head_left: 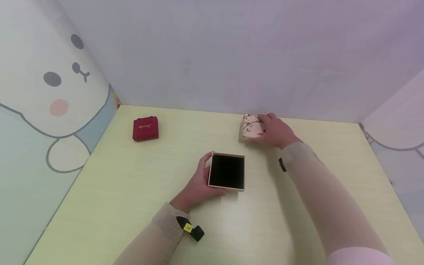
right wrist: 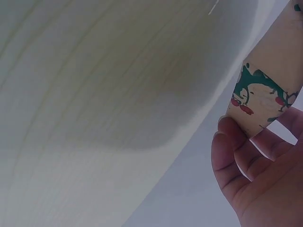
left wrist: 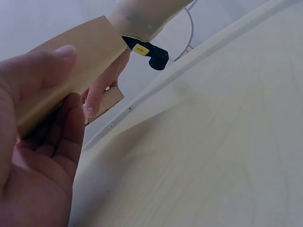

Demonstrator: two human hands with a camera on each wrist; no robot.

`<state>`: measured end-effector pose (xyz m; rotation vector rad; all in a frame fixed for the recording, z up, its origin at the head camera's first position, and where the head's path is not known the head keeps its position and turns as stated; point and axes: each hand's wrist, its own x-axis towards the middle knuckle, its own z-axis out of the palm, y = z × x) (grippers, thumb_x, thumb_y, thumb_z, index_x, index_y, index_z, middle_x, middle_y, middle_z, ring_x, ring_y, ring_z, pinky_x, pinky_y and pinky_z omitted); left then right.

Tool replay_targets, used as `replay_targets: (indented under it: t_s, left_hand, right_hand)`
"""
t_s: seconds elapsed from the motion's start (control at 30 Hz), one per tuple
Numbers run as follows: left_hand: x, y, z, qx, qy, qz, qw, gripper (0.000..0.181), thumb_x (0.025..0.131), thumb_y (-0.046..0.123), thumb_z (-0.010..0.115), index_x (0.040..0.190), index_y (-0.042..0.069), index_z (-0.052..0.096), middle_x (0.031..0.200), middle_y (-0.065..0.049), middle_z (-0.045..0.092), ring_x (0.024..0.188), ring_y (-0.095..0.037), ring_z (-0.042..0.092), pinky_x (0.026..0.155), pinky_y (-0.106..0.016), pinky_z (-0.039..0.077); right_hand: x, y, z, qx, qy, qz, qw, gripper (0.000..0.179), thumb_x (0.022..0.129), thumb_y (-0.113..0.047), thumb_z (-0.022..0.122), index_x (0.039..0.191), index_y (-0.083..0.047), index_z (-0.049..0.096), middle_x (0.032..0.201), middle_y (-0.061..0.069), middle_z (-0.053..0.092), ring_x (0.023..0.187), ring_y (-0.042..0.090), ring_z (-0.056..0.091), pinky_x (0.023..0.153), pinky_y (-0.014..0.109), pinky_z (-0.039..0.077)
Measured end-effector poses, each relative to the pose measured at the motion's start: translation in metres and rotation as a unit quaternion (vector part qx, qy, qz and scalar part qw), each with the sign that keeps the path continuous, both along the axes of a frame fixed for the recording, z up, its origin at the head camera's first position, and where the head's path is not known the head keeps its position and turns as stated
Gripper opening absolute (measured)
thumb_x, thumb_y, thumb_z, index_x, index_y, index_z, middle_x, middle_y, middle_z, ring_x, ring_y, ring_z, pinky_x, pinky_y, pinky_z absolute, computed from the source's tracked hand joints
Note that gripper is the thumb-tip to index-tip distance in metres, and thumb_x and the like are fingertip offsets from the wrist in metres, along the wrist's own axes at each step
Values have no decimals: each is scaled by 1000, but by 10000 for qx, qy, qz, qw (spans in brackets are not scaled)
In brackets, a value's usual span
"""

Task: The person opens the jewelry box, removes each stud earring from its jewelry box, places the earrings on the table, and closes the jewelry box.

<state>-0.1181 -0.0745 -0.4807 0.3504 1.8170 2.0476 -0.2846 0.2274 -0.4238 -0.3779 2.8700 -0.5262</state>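
Counted: one open box [head_left: 227, 172], one floral-patterned piece [head_left: 252, 126], one red box [head_left: 145, 129]. Holding open box over table [head_left: 180, 141] with left grip [head_left: 198, 184], spread about box-wide, clamped on it. Holding floral-patterned piece near table's far edge with right grip [head_left: 276, 131], clamped across it, thumb and fingers apart.

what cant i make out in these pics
- Open box, head view: its inside is too dark to tell what, if anything, lies there.
- Floral piece, head view: its right side is hidden by the right hand; right wrist view: cut off by the right edge.
- Red box, head view: lettering too small and blurred to read surely; contents hidden by its top.
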Motion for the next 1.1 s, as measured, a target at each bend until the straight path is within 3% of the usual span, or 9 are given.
replay_targets:
  t_s: [0.53,0.8,1.1]
  left_hand:
    - [0,0,-2,-16,21,-32,10000,121,76,2,90,160,33,8,144,-13,55,121,-32,59,98,-41,52]
    - [0,0,-3,-8,94,-55,9999,119,78,3,90,160,33,9,144,-12,55,121,-31,60,99,-40,52]
    - [1,1,-1,26,115,-15,9999,120,77,-2,89,160,33,10,143,-12,56,120,-31,60,98,-40,52]
  right_hand:
    - [46,-14,-5,-825,385,-185,9957,114,69,-64,89,159,-16,38,147,12,42,124,31,50,103,53,45]
    - [76,-23,5,-1290,660,-274,9891,122,66,-77,82,161,-16,36,149,13,41,120,29,51,100,51,46]
    - [100,-22,22,-1477,853,-663,9831,120,67,-75,82,162,-19,33,151,12,40,121,29,51,96,50,48]
